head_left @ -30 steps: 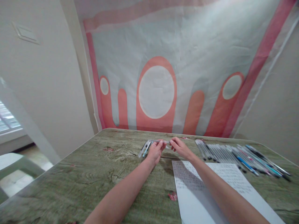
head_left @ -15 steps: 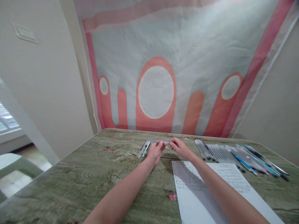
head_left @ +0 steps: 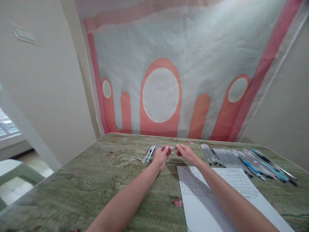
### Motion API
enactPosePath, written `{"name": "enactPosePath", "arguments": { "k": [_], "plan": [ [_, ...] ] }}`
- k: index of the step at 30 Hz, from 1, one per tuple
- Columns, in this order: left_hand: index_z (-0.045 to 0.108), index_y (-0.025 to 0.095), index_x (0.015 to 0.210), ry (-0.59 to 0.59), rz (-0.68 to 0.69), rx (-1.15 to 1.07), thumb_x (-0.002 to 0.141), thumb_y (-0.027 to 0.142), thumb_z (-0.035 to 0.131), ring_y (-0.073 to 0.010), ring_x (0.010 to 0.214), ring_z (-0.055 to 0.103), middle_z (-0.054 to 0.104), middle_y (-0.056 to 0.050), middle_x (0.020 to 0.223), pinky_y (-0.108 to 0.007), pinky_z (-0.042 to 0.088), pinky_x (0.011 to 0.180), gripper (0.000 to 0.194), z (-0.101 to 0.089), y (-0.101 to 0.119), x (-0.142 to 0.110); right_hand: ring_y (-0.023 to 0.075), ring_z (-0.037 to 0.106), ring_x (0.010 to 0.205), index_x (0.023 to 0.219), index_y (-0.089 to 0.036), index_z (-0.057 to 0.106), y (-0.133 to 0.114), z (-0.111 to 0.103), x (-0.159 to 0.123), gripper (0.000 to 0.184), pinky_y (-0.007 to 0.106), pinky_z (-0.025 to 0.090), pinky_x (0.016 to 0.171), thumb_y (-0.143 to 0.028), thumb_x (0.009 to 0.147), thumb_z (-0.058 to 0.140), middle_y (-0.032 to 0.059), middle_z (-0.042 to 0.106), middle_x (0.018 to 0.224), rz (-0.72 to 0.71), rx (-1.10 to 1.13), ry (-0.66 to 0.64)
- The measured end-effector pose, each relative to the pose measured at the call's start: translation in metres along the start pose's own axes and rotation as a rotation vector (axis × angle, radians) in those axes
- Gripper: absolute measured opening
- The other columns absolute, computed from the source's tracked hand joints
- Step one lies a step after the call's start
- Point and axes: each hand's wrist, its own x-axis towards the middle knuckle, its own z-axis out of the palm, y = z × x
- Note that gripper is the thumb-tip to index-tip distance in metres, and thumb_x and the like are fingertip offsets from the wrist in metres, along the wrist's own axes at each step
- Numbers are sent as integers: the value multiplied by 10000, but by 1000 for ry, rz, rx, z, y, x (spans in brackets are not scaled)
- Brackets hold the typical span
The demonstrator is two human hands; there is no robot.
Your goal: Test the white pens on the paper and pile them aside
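Between both hands, a little above the table, a slim clear pen (head_left: pixel 172 147) is held roughly level. My left hand (head_left: pixel 161 157) is closed around its barrel. At its right end, the fingers of my right hand (head_left: pixel 185 152) pinch the dark tip; whether that is a cap or the point is too small to tell. Just left of my left hand, a few pens (head_left: pixel 150 154), one light blue and white, lie side by side on the table. Under my right forearm rests a white sheet of paper (head_left: pixel 200 209) with rows of handwriting.
A long row of clear pens (head_left: pixel 224 157) lies on the right of the wood-patterned table (head_left: pixel 79 187), with blue, pink and black pens (head_left: pixel 253 170) at its right end. Behind the table hangs a printed backdrop (head_left: pixel 160 129). A white chair (head_left: pixel 16 180) stands at the left.
My right hand's fingers have closed more firmly on the pen's right end. My left hand stays almost where it was. The view has shifted slightly.
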Motion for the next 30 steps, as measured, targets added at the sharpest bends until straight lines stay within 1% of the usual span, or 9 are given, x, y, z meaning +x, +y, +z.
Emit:
{"name": "enactPosePath", "arguments": {
  "k": [4, 6, 9, 14, 16, 19, 24, 27, 30],
  "plan": [
    [555, 117, 838, 29, -5, -13, 705, 181, 641, -92, 694, 592, 633, -31, 727, -246, 430, 786, 171, 0, 0, 1, 108, 520, 548, 754, -165, 529, 2, 0, 0, 334, 217, 407, 507, -464, 816, 394, -2, 572, 659, 8, 61, 1],
    [556, 119, 843, 21, -15, -5, 700, 180, 645, -94, 698, 593, 634, -30, 733, -250, 432, 788, 179, -1, 0, 0, 112, 524, 566, 723, -166, 533, 2, 0, 0, 337, 221, 411, 525, -461, 815, 399, -3, 571, 647, -20, 40, 5],
    [557, 123, 847, -1, -12, 8, 698, 176, 646, -96, 713, 594, 640, -33, 752, -251, 432, 798, 181, -1, 0, 0, 118, 518, 543, 617, -163, 533, 3, 0, 0, 429, 231, 411, 529, -466, 843, 330, 10, 560, 578, -10, 34, -1],
    [556, 123, 844, 8, -9, 2, 707, 178, 636, -95, 711, 596, 643, -37, 742, -247, 432, 797, 168, -1, -1, 0, 119, 540, 569, 750, -167, 530, 3, 0, 0, 327, 222, 415, 504, -465, 810, 408, 3, 575, 661, 25, 92, -9],
    [556, 124, 847, -2, -15, 11, 701, 180, 642, -99, 721, 597, 646, -41, 756, -250, 431, 799, 178, -1, -1, -1, 118, 534, 572, 712, -167, 526, 3, 0, 0, 335, 224, 416, 519, -457, 818, 397, 3, 568, 638, 10, 62, -10],
    [556, 124, 849, -14, -19, 12, 699, 183, 644, -99, 729, 596, 645, -40, 760, -247, 428, 801, 183, -1, -2, -1, 114, 514, 537, 620, -161, 522, 4, 0, 0, 431, 232, 412, 530, -456, 852, 310, 10, 548, 570, 16, 37, -17],
    [553, 123, 846, 9, -24, -14, 710, 173, 634, -95, 729, 594, 640, -35, 740, -236, 426, 789, 166, -1, -1, 0, 114, 529, 577, 761, -169, 509, 2, -1, 0, 309, 227, 415, 532, -461, 806, 420, -2, 567, 664, -2, 82, 0],
    [554, 122, 846, -5, -19, -4, 698, 178, 646, -96, 729, 594, 642, -35, 750, -239, 423, 794, 183, -2, -1, 1, 114, 523, 586, 686, -168, 506, 3, 0, -1, 340, 229, 416, 556, -447, 831, 377, 1, 557, 627, -19, 36, -25],
    [556, 123, 848, -21, -2, 5, 696, 196, 649, -90, 718, 590, 641, -28, 743, -238, 419, 795, 193, -3, -1, 2, 110, 521, 558, 666, -168, 499, 4, 2, 0, 381, 228, 415, 542, -453, 850, 325, 1, 550, 612, 30, 53, -63]
  ]
}}
